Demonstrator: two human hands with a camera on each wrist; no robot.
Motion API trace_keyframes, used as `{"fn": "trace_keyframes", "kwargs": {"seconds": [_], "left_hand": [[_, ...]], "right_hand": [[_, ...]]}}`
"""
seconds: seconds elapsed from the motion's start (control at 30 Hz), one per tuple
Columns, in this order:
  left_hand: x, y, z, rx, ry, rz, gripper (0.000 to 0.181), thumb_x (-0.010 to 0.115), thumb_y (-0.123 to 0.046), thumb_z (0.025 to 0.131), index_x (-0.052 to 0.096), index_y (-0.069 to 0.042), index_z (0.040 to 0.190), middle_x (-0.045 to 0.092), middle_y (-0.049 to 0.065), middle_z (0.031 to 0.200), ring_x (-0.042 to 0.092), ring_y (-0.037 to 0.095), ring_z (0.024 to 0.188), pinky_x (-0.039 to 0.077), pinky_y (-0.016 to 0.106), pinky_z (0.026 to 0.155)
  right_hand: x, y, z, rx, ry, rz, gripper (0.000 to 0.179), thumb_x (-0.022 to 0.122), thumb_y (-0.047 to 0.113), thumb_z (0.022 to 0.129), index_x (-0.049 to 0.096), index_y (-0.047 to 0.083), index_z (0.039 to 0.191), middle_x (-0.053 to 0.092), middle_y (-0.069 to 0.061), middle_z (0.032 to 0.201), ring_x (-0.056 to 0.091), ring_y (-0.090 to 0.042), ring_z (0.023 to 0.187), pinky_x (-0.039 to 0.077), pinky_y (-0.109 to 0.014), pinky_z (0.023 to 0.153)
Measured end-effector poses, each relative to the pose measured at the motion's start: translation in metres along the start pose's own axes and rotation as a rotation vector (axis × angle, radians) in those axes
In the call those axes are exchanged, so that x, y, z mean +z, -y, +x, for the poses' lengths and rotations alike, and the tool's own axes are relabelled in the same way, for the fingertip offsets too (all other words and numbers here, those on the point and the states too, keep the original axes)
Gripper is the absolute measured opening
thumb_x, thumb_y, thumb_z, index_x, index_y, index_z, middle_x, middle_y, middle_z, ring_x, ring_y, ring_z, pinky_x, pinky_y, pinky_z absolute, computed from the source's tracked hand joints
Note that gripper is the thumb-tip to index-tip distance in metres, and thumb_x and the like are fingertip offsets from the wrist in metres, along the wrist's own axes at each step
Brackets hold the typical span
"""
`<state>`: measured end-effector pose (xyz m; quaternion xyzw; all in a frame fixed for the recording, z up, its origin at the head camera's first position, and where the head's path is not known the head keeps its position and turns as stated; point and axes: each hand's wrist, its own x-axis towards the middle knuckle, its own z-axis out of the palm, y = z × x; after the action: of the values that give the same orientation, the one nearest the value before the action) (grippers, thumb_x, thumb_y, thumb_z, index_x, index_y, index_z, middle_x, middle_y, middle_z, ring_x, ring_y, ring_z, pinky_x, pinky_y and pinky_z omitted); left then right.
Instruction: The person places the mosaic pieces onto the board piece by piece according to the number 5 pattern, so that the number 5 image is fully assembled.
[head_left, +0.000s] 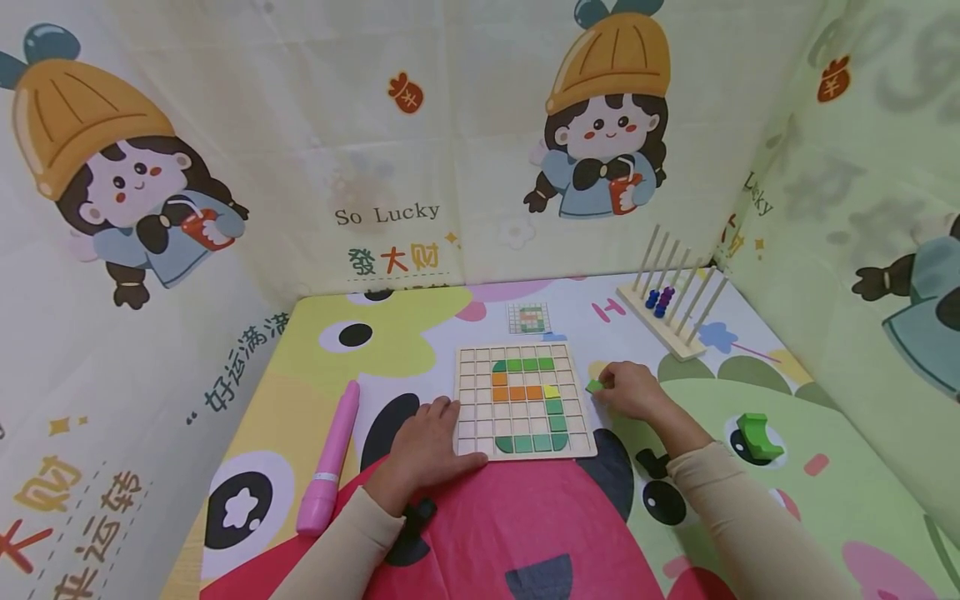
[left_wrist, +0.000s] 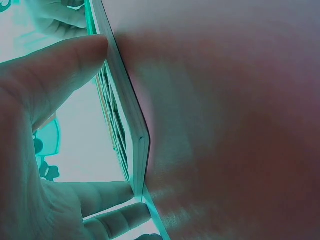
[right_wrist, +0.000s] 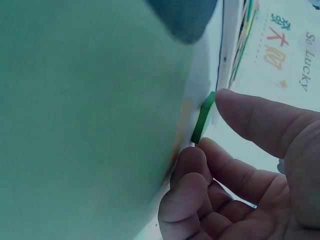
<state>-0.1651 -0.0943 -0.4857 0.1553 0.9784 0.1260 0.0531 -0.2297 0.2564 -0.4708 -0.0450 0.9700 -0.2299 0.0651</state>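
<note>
A wooden grid board (head_left: 474, 427) lies on the table, with green, orange and yellow tiles set in a shape like a 5. My left hand (head_left: 426, 446) steadies its near left corner. In the left wrist view the thumb (left_wrist: 75, 60) touches one edge of the board (left_wrist: 141, 155) while straight fingers lie along the other. Just right of the board, my right hand (head_left: 633, 392) pinches a small green tile (right_wrist: 204, 119) between thumb and forefinger, its remaining fingers curled in. The same green tile (head_left: 594, 386) shows at the fingertips in the head view.
Behind the board lies a small pattern card (head_left: 529, 318). A wooden peg stand (head_left: 663, 321) with blue and purple beads is at the back right. A pink pen-shaped stick (head_left: 330, 458) rests at left, a curved green block (head_left: 759, 437) at right. Printed cloth walls (head_left: 480, 167) surround the table.
</note>
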Motion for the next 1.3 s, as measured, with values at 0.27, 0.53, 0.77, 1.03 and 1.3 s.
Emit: {"fn": "trace_keyframes", "kwargs": {"seconds": [0.27, 0.53, 0.77, 1.03, 1.3], "left_hand": [[0.002, 0.001, 0.001, -0.002, 0.000, 0.007, 0.102, 0.081, -0.061, 0.075, 0.047, -0.006, 0.153, 0.049, 0.016, 0.151, 0.051, 0.036, 0.134, 0.050, 0.055, 0.107], [-0.003, -0.001, -0.002, 0.009, -0.005, 0.006, 0.099, 0.081, -0.061, 0.075, 0.049, -0.005, 0.150, 0.052, 0.016, 0.148, 0.053, 0.034, 0.130, 0.051, 0.053, 0.105], [-0.004, -0.002, -0.003, 0.008, -0.014, -0.003, 0.099, 0.082, -0.061, 0.074, 0.050, -0.005, 0.149, 0.053, 0.016, 0.147, 0.054, 0.034, 0.129, 0.052, 0.053, 0.103], [-0.005, -0.002, -0.003, 0.005, -0.011, -0.004, 0.099, 0.083, -0.061, 0.073, 0.050, -0.005, 0.149, 0.053, 0.015, 0.145, 0.055, 0.033, 0.127, 0.053, 0.053, 0.102], [-0.004, -0.001, -0.003, 0.001, -0.006, -0.004, 0.100, 0.082, -0.061, 0.073, 0.049, -0.006, 0.151, 0.052, 0.015, 0.147, 0.054, 0.033, 0.128, 0.052, 0.053, 0.103]], "right_hand": [[0.005, 0.001, 0.006, 0.041, -0.005, -0.015, 0.030, 0.076, 0.021, 0.089, 0.071, -0.004, 0.104, 0.071, -0.017, 0.097, 0.060, -0.028, 0.084, 0.055, -0.040, 0.073], [0.005, 0.003, 0.006, -0.005, -0.056, -0.007, 0.022, 0.078, 0.015, 0.084, 0.062, 0.001, 0.090, 0.063, -0.011, 0.082, 0.056, -0.026, 0.075, 0.045, -0.033, 0.063], [0.003, 0.005, 0.004, -0.044, -0.073, 0.024, 0.016, 0.076, 0.009, 0.086, 0.061, 0.004, 0.087, 0.062, -0.009, 0.080, 0.057, -0.024, 0.073, 0.045, -0.033, 0.060], [0.003, 0.019, -0.001, -0.105, -0.002, 0.226, 0.017, 0.074, 0.014, 0.093, 0.064, 0.002, 0.100, 0.068, -0.009, 0.087, 0.062, -0.018, 0.070, 0.050, -0.032, 0.060], [0.006, 0.045, -0.006, -0.217, 0.083, 0.349, 0.014, 0.072, 0.013, 0.096, 0.064, 0.004, 0.103, 0.068, -0.006, 0.086, 0.064, -0.020, 0.070, 0.053, -0.033, 0.065]]}}
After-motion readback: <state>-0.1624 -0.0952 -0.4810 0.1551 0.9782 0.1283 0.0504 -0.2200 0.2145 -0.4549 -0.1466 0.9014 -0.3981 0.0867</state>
